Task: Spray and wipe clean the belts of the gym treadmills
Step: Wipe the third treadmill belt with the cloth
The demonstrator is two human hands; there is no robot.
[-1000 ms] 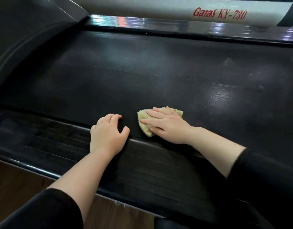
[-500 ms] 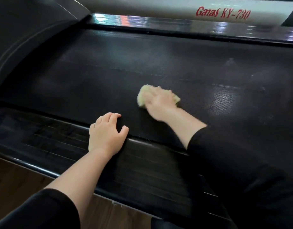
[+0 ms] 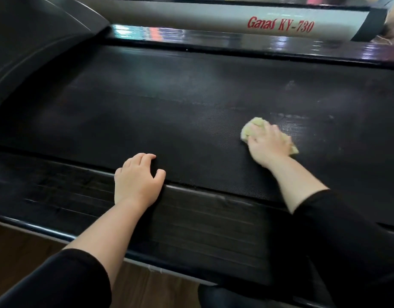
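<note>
Cloth (image 3: 253, 126) lies pressed under flat right hand (image 3: 269, 146) on belt (image 3: 169, 112).

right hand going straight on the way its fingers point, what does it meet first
Bare belt lies ahead of the right hand and its cloth; the first obstacle is probably the glossy far side rail, though depth is unclear.

On belt (image 3: 169, 112), right hand (image 3: 268, 148) atop cloth (image 3: 253, 126); left hand (image 3: 136, 182) on side rail (image 3: 58, 185)

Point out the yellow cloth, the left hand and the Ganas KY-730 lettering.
yellow cloth (image 3: 253, 126): head view, uncovered corner past the fingers.
left hand (image 3: 136, 183): head view, back of the hand.
Ganas KY-730 lettering (image 3: 280, 24): head view, middle of the text.
</note>
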